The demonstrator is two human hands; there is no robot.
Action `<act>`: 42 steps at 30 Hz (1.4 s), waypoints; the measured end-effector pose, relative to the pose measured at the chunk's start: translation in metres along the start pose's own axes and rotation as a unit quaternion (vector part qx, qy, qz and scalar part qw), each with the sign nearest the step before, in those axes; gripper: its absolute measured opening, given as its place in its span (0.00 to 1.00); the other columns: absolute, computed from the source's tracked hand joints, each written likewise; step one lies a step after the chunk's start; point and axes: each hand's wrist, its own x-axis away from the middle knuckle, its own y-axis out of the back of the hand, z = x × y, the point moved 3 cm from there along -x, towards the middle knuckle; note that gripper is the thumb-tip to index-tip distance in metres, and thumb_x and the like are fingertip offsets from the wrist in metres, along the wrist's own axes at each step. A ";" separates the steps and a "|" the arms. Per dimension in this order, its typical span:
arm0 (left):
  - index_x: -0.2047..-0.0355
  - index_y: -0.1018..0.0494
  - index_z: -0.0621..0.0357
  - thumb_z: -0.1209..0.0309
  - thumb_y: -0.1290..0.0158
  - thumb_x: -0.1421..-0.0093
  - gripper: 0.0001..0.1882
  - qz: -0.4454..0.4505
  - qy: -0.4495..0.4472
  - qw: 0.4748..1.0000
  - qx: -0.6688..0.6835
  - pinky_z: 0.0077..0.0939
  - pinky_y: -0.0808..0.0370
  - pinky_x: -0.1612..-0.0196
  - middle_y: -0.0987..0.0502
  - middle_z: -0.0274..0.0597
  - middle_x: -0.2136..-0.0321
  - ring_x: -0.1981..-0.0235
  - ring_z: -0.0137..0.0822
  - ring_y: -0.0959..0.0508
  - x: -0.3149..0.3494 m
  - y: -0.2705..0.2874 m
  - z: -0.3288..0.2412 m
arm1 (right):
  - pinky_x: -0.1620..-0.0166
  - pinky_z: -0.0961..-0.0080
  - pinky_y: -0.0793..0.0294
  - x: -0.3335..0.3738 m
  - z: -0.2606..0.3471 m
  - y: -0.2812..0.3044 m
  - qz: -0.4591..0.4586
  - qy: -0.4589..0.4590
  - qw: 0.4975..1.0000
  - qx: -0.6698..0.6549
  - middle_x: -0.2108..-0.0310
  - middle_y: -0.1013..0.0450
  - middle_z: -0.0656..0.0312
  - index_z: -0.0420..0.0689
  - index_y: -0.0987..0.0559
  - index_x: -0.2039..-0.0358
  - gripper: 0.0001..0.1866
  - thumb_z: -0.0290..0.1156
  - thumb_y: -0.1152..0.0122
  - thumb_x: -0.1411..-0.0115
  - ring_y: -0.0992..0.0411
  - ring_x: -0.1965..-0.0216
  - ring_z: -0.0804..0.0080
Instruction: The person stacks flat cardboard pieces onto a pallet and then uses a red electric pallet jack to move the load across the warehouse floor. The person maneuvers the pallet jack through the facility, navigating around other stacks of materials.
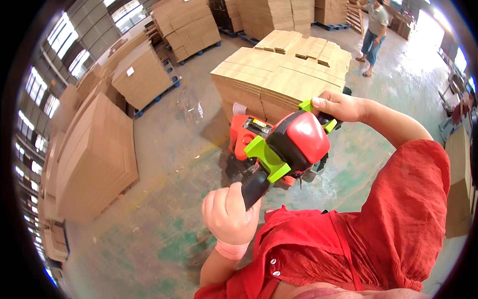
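In front of me stands an electric pallet truck with a red and black control head (304,137) and lime-green brackets (269,159). My left hand (230,213) is wrapped round the black grip on the near left side of the head. On the far right side, my right hand (339,106) closes on the other grip, its thumb by the green bracket. The truck's red body (242,135) lies below and beyond the head. Right behind it is a tall stack of flat wooden boards (279,74), with several shorter pieces on top; its forks are hidden.
Board stacks on blue pallets stand at the left (142,77) and at the far side (186,27). A long board stack (99,164) runs along the left. At the far right a person (374,37) stands beyond the load. More boards (458,179) stand at the right edge.
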 end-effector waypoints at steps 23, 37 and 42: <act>0.61 0.28 0.63 0.72 0.31 0.62 0.26 0.048 -0.149 0.952 0.263 0.35 0.32 0.72 0.27 0.44 0.76 0.77 0.46 0.29 -0.033 0.003 0.234 | 0.60 0.77 0.31 -0.094 0.094 -0.106 -0.213 -0.160 0.964 -0.007 0.75 0.28 0.65 0.38 0.22 0.72 0.33 0.55 0.65 0.32 0.33 0.70 0.78; 0.62 0.27 0.60 0.69 0.31 0.62 0.25 0.076 -0.255 0.890 0.369 0.36 0.29 0.67 0.27 0.44 0.74 0.74 0.46 0.27 0.032 0.058 0.367 | 0.63 0.70 0.30 -0.110 0.167 -0.300 -0.378 -0.241 0.893 0.036 0.76 0.27 0.55 0.38 0.22 0.72 0.29 0.49 0.64 0.32 0.28 0.72 0.64; 0.65 0.27 0.58 0.69 0.32 0.61 0.22 0.105 -0.265 0.885 0.369 0.36 0.30 0.71 0.27 0.42 0.75 0.75 0.45 0.27 0.054 0.062 0.415 | 0.60 0.69 0.30 -0.139 0.185 -0.362 -0.385 -0.210 0.893 0.097 0.72 0.28 0.54 0.39 0.23 0.71 0.27 0.46 0.65 0.31 0.29 0.66 0.54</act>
